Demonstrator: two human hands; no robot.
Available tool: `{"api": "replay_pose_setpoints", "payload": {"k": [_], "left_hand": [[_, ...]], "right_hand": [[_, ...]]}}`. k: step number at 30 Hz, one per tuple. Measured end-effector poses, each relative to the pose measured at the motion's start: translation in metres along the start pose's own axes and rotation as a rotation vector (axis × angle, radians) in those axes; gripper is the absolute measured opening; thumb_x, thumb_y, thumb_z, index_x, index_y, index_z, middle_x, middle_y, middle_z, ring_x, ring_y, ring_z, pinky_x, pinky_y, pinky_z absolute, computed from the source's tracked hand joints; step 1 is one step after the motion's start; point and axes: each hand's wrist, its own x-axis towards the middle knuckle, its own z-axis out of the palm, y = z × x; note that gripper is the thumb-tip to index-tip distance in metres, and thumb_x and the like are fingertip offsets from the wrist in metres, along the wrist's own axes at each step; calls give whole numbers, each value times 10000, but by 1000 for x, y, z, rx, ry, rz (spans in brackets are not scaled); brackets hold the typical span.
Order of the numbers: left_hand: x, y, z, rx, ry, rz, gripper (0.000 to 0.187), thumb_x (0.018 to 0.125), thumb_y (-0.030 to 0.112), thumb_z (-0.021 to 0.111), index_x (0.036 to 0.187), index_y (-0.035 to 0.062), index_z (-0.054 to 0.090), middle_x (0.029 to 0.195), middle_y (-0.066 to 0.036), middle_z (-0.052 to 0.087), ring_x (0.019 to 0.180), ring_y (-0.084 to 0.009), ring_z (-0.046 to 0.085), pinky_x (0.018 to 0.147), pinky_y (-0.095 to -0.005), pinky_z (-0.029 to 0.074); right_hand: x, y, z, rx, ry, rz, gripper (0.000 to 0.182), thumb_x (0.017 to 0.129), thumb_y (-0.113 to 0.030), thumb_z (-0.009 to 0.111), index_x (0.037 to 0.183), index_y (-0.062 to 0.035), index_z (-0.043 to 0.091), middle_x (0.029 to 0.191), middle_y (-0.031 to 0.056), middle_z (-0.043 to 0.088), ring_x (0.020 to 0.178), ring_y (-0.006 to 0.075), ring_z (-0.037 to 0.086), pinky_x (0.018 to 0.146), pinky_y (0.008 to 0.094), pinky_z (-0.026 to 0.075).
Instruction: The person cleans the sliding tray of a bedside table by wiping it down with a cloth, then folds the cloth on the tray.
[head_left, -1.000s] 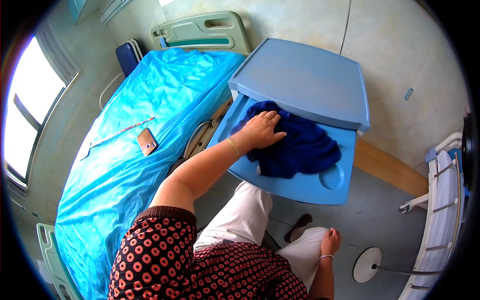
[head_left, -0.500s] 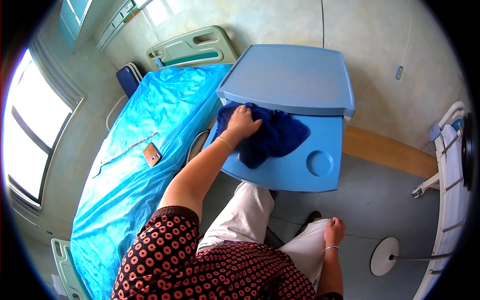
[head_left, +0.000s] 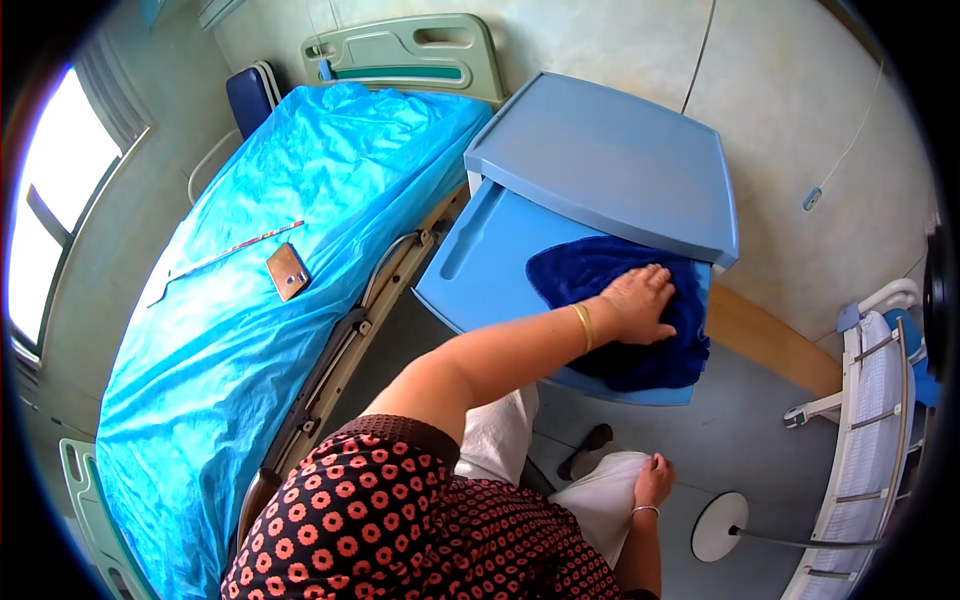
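My left hand (head_left: 638, 303) lies palm down on a dark blue cloth (head_left: 565, 272), fingers flat and close together with the thumb apart. The cloth is spread over the right part of a light blue pull-out tray (head_left: 505, 250) and covers its right front. The tray extends from under the blue top of a bedside cabinet (head_left: 610, 150); a long groove shows at its left. My right hand (head_left: 653, 480) rests on my right knee, on the light trousers, open with fingers slightly bent and holding no object.
At the left, a bed (head_left: 250, 200) under a shiny blue cover holds a phone (head_left: 288, 271) and a thin patterned stick (head_left: 240, 245). A round white base (head_left: 719, 527) with a metal pole stands on the floor at the lower right. Another bed's rail (head_left: 870, 420) is at the right.
My left hand and the cloth have moved right across the tray, uncovering its left part and covering the round recess. The view has shifted and turned slightly. My right hand stays on the knee.
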Motion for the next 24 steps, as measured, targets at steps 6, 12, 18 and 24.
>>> {"api": "replay_pose_setpoints", "payload": {"k": [6,12,18,24], "left_hand": [[-47,-70,-33,101,43,-146,655,865,463,503,1302,-20,431,1385,-211,366,1304,-336,329,1090,-393,258],[-81,-120,-55,287,43,-331,670,860,508,493,1297,2,443,1382,-192,382,1289,-330,355,1078,-399,276],[-83,-136,-69,291,73,-610,669,850,496,507,1229,-56,483,1348,-217,407,1277,-341,362,1072,-400,283],[-55,-90,-40,266,91,-481,691,851,489,492,1242,-79,465,1345,-237,399,1294,-348,333,1093,-382,245]], "right_hand": [[1,-5,-2,23,-15,20,280,860,-278,480,1003,-83,621,1058,134,580,990,349,526,845,435,435],[2,-8,-7,15,-89,60,288,858,-264,479,1016,-72,623,1080,136,571,999,346,522,855,435,438],[0,-4,-5,119,-27,27,281,850,-265,488,1007,-78,626,1054,138,578,964,354,532,847,442,432],[7,-17,-6,73,-94,30,278,845,-264,488,995,-77,628,1050,132,581,959,348,534,836,434,447]]}}
